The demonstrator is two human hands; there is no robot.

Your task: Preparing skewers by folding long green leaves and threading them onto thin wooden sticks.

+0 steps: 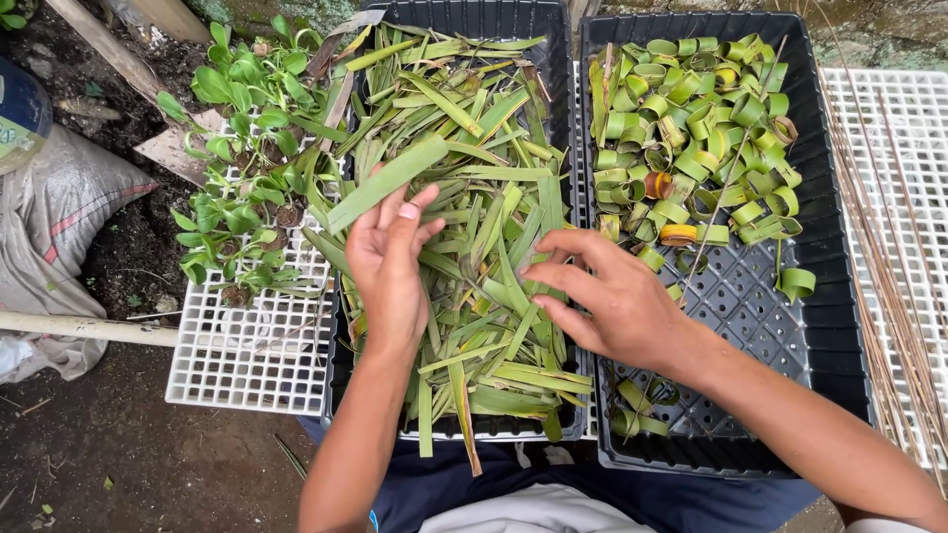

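Note:
My left hand (pixel 387 265) holds one flat green leaf strip (pixel 385 182) between thumb and fingers, lifted over the left black tray (pixel 464 18). That tray is heaped with several long green leaf strips (pixel 484 227). My right hand (pixel 607 296) rests on the heap's right side, fingers spread and touching the strips, holding nothing. The right black tray (pixel 820 326) holds several leaf strips rolled into small rings (pixel 691 118), mostly in its far half.
A white grid tray (pixel 247 345) at the left carries small potted green seedlings (pixel 247 148). Another white grid (pixel 904 148) at the right bears thin brown sticks (pixel 879 247). A grey sack (pixel 59 227) and a pale pipe (pixel 89 328) lie on bare soil at far left.

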